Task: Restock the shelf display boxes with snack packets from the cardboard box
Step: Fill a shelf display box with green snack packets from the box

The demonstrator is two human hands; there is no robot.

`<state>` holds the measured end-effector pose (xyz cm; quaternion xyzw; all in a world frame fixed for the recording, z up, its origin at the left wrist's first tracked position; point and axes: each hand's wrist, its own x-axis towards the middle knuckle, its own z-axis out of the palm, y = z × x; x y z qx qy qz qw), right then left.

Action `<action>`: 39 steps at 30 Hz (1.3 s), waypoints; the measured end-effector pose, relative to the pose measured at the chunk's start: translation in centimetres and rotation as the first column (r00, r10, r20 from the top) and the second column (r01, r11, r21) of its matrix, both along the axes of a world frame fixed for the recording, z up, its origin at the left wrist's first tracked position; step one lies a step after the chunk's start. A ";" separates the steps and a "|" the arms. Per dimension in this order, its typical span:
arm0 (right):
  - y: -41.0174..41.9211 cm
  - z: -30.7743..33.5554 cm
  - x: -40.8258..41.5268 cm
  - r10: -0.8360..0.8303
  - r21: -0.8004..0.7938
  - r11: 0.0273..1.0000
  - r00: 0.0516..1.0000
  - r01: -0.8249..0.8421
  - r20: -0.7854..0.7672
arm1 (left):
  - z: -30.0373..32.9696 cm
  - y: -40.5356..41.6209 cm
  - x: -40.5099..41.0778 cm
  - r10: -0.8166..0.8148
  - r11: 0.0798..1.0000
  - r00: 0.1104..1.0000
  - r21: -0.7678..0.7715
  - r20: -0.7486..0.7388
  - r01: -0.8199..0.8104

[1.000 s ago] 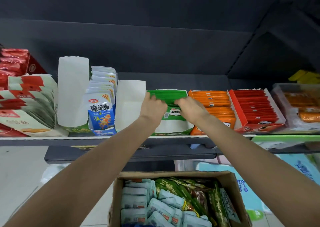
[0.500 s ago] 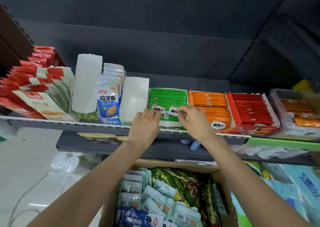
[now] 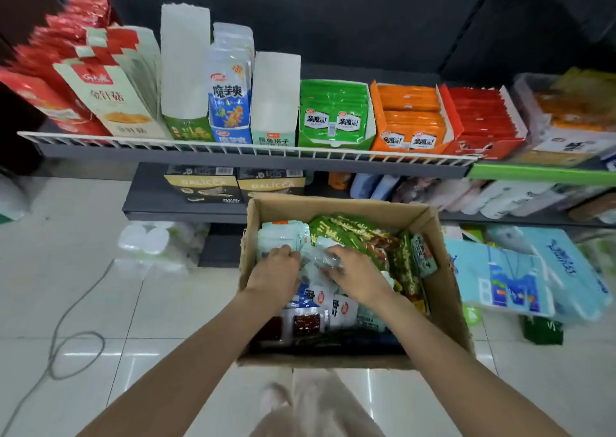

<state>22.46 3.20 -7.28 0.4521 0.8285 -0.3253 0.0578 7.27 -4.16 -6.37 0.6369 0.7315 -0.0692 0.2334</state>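
Left hand: the left hand (image 3: 276, 271) is being pressed down among the pale packets (image 3: 283, 236) at the left of the cardboard box (image 3: 443, 290); its fingers are being curled in, but whether a packet is being held cannot be told.
Right hand: the right hand (image 3: 358, 275) is being closed round a clear, crinkled pale packet (image 3: 321, 260) near the middle of the box, thumb and fingers pinching it.
Box: the cardboard box is being kept on the floor just below the wire-fronted shelf (image 3: 233, 148), packed with pale, green and blue-white packets.
Shelf: the tall white display boxes (image 3: 185, 66) are being shown with their inner walls bare, so they are being judged the ones needing stock; the green display box (image 3: 333, 116) is being seen well filled.
Risk, wrong stock: several look-alike pale packets are being handled at once, so a mismatched kind could be lifted and slotted into the wrong display box.
Risk, slipping: glossy film is being gripped by its edge, so a packet could be dropped on the way up to the shelf.
Risk, snagging: neighbouring packets are being disturbed, so loose ones could be dragged over the box wall.
Risk, toppling: the tall white boxes are being judged light, so they could be knocked over while being filled.
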 end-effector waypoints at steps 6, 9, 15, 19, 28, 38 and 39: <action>-4.4 -2.7 2.4 0.163 -0.158 0.976 0.982 -0.147 0.090 | -2.4 -2.5 0.7 -0.020 0.970 1.000 -0.241 0.022 0.025; -5.4 -2.5 1.9 0.187 -0.123 0.979 0.958 -0.163 0.217 | -2.8 -2.5 0.8 -0.051 0.967 0.998 -0.251 -0.028 0.042; -6.1 -2.0 -1.2 0.120 0.093 0.980 0.893 -0.177 0.434 | -3.8 -2.8 1.5 -0.068 0.974 0.990 -0.221 -0.121 0.040; -4.3 -2.0 -0.7 0.071 0.045 0.995 0.944 -0.090 0.322 | -4.0 -2.8 1.6 -0.027 0.982 0.994 -0.187 -0.110 0.006; -3.3 -2.8 1.8 0.337 -0.048 0.942 0.936 -0.333 0.104 | -4.7 -2.7 2.5 -0.080 0.992 0.997 -0.101 -0.007 0.079; -2.3 -3.9 2.0 0.366 -0.349 0.884 0.924 -0.310 0.106 | -3.4 -1.8 1.2 0.290 0.957 0.940 -0.084 0.181 -0.279; -2.2 -3.9 2.1 0.328 -0.328 0.902 0.939 -0.280 0.102 | -2.9 -1.8 1.1 0.326 0.944 0.922 -0.023 0.210 -0.329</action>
